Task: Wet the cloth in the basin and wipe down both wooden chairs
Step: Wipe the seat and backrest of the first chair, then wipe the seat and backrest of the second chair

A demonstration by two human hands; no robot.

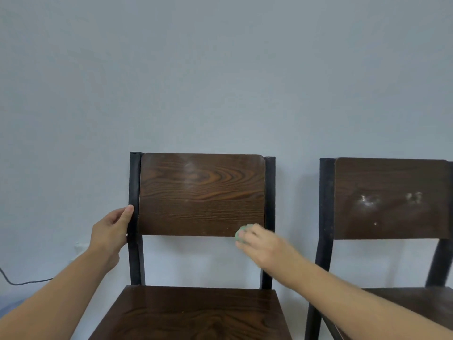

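Two dark wooden chairs with black frames stand against the wall. The left chair [201, 192] fills the middle of the view, its backrest facing me and its seat below. My left hand [110, 234] grips the left black post of that chair. My right hand [264, 244], blurred, holds a small green cloth [241, 233] pressed at the lower right corner of the backrest. The right chair [389, 200] shows white smudges on its backrest. The basin is out of view.
A pale grey-blue wall [220, 69] rises directly behind both chairs. A black cable [22, 282] runs along the wall at the lower left, near a white socket. A narrow gap separates the two chairs.
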